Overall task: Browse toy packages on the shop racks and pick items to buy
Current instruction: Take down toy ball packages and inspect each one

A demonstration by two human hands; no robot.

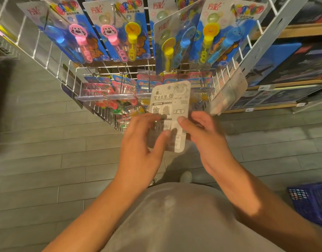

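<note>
Both hands [174, 140] around pale, grey-printed toy package [172, 100], back side up.

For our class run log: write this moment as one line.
stage: inspecting | item: white card package | hands: left hand, right hand both holding it | rack: ahead
</note>
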